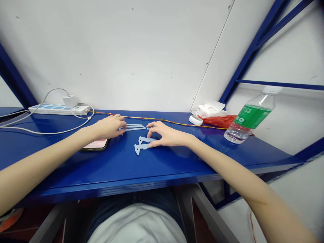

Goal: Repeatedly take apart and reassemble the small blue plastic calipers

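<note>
Several pale blue plastic pieces lie on the blue shelf [76, 168]. Two thin straight strips [134, 127] lie between my hands. My left hand [110, 126] rests palm down with its fingers curled onto the strips' left ends. My right hand [164, 134] pinches the strips' right end with forefinger and thumb, while its other fingers rest on two bracket-shaped pieces [142, 144] lying nearer to me. A phone [96, 144] with a pink screen lies partly under my left wrist.
A white power strip [54, 108] with a charger and white cables sits at the back left. A thin orange wire [162, 120] runs along the wall. At the right are a white puck [195, 119], tissues, a red bag [219, 120] and a water bottle [249, 118].
</note>
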Demonstrator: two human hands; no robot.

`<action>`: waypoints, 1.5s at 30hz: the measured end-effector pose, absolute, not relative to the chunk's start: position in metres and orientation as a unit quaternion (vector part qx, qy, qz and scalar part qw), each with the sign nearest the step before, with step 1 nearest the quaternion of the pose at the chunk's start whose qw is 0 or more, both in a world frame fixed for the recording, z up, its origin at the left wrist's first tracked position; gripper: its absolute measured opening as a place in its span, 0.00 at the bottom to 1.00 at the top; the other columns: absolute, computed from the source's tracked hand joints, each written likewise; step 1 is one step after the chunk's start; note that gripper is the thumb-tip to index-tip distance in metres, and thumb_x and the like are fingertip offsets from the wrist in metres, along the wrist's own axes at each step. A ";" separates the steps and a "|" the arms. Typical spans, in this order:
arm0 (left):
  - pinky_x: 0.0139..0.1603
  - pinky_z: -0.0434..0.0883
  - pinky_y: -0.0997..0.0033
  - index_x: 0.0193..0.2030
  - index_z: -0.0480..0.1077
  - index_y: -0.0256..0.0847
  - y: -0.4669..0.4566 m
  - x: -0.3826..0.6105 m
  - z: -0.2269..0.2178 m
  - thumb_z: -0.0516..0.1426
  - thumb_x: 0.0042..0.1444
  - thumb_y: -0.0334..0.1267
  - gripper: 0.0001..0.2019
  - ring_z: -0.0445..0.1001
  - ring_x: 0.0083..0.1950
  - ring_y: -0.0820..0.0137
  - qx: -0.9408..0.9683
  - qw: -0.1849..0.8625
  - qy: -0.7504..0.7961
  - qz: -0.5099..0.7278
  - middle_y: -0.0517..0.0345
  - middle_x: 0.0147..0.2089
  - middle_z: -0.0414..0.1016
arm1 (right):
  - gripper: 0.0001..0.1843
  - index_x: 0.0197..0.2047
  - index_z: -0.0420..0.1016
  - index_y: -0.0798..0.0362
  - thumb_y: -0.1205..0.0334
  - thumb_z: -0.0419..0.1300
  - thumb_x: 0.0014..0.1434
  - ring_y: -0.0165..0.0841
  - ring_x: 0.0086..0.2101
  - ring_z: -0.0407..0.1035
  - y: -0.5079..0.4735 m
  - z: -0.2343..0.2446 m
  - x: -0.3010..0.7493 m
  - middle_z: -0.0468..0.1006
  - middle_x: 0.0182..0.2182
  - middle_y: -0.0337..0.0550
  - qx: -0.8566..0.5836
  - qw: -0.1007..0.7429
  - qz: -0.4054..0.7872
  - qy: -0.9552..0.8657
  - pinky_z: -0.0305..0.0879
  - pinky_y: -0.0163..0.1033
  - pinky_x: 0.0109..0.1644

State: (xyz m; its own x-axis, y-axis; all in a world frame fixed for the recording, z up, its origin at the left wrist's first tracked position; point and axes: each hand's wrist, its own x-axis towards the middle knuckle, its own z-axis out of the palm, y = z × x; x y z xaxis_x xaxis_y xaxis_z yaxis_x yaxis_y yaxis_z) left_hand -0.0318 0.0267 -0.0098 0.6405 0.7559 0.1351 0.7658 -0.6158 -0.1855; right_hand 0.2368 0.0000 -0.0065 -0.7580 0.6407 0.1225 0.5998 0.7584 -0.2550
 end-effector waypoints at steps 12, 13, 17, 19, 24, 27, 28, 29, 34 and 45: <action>0.46 0.66 0.62 0.31 0.73 0.40 0.029 -0.032 -0.008 0.48 0.53 0.36 0.12 0.68 0.45 0.60 -0.870 0.121 -0.478 0.007 0.48 0.39 0.71 | 0.09 0.38 0.76 0.52 0.57 0.61 0.55 0.46 0.51 0.63 0.040 -0.017 0.259 0.71 0.49 0.51 -0.436 0.127 -0.014 -0.891 0.63 0.55 0.53; 0.46 0.66 0.62 0.31 0.73 0.40 0.029 -0.031 -0.007 0.49 0.53 0.36 0.12 0.67 0.45 0.60 -0.870 0.114 -0.479 0.011 0.48 0.39 0.71 | 0.09 0.37 0.76 0.52 0.57 0.61 0.55 0.47 0.51 0.63 0.042 -0.017 0.260 0.71 0.49 0.51 -0.442 0.120 -0.011 -0.889 0.62 0.55 0.53; 0.45 0.65 0.64 0.30 0.73 0.40 0.026 -0.030 -0.002 0.51 0.50 0.35 0.09 0.65 0.48 0.59 -0.871 0.069 -0.485 0.033 0.49 0.38 0.71 | 0.08 0.36 0.76 0.52 0.58 0.60 0.57 0.46 0.52 0.61 0.041 -0.015 0.258 0.69 0.51 0.51 -0.447 0.101 0.006 -0.889 0.61 0.54 0.55; 0.45 0.64 0.65 0.30 0.73 0.40 0.024 -0.030 0.000 0.52 0.50 0.34 0.09 0.65 0.49 0.60 -0.874 0.055 -0.481 0.040 0.50 0.38 0.72 | 0.07 0.36 0.76 0.52 0.59 0.59 0.57 0.46 0.53 0.61 0.039 -0.014 0.257 0.69 0.51 0.51 -0.445 0.097 0.009 -0.890 0.60 0.53 0.55; 0.44 0.63 0.65 0.27 0.73 0.41 0.016 -0.030 0.006 0.53 0.49 0.33 0.07 0.66 0.47 0.60 -0.876 0.050 -0.477 0.056 0.50 0.38 0.72 | 0.06 0.36 0.76 0.52 0.62 0.59 0.58 0.45 0.53 0.61 0.038 -0.015 0.256 0.69 0.52 0.50 -0.442 0.099 0.011 -0.892 0.60 0.53 0.55; 0.42 0.63 0.66 0.27 0.73 0.41 0.012 -0.030 0.008 0.53 0.48 0.33 0.07 0.66 0.46 0.61 -0.876 0.046 -0.476 0.062 0.51 0.38 0.72 | 0.05 0.36 0.76 0.52 0.61 0.59 0.57 0.46 0.52 0.62 0.039 -0.015 0.256 0.70 0.51 0.50 -0.446 0.100 0.010 -0.889 0.61 0.54 0.54; 0.42 0.63 0.66 0.27 0.73 0.42 0.012 -0.030 0.009 0.54 0.48 0.33 0.07 0.66 0.45 0.61 -0.878 0.044 -0.472 0.063 0.52 0.38 0.72 | 0.05 0.35 0.76 0.52 0.62 0.59 0.57 0.46 0.52 0.62 0.039 -0.015 0.257 0.70 0.51 0.50 -0.447 0.099 0.010 -0.889 0.61 0.54 0.54; 0.42 0.63 0.66 0.27 0.73 0.42 0.011 -0.030 0.009 0.54 0.48 0.33 0.07 0.66 0.45 0.62 -0.880 0.042 -0.469 0.064 0.52 0.37 0.72 | 0.05 0.35 0.76 0.52 0.62 0.59 0.57 0.46 0.52 0.62 0.039 -0.016 0.257 0.70 0.51 0.50 -0.448 0.099 0.009 -0.889 0.62 0.54 0.54; 0.42 0.63 0.67 0.26 0.72 0.42 0.012 -0.031 0.007 0.54 0.48 0.34 0.06 0.67 0.45 0.62 -0.884 0.050 -0.462 0.046 0.53 0.37 0.73 | 0.05 0.33 0.75 0.52 0.62 0.60 0.56 0.45 0.52 0.62 0.040 -0.017 0.258 0.70 0.51 0.51 -0.432 0.105 0.000 -0.896 0.61 0.54 0.55; 0.37 0.65 0.66 0.31 0.68 0.41 0.021 -0.032 0.002 0.50 0.54 0.35 0.06 0.70 0.37 0.65 -0.894 0.114 -0.434 0.006 0.54 0.33 0.73 | 0.05 0.35 0.74 0.52 0.61 0.59 0.58 0.42 0.53 0.62 0.035 -0.013 0.255 0.70 0.52 0.50 -0.390 0.148 -0.028 -0.908 0.62 0.51 0.57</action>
